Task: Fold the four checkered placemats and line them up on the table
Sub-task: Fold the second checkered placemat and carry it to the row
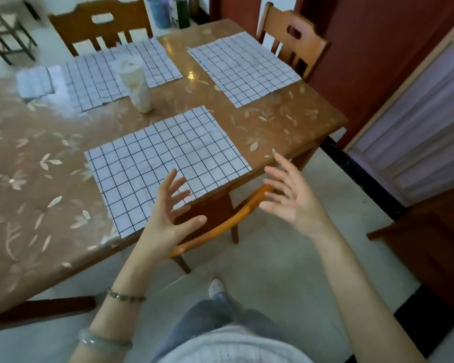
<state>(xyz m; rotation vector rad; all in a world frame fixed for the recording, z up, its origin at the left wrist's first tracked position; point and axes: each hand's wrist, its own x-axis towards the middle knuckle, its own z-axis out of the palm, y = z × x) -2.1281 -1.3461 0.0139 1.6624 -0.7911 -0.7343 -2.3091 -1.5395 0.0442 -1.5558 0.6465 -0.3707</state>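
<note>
placemats [165, 166] on table [37, 184], cup [136, 82] between

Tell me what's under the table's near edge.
A wooden chair is tucked under the table; only its curved backrest and legs show. Its seat is hidden by the tabletop.

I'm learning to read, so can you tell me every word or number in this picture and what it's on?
No words or numbers can be read.
The placemats show only grid lines, the table only leaves.
The pale cup and far bottles are too blurred to show labels.

Head-worn view down onto table [294, 119]
</note>
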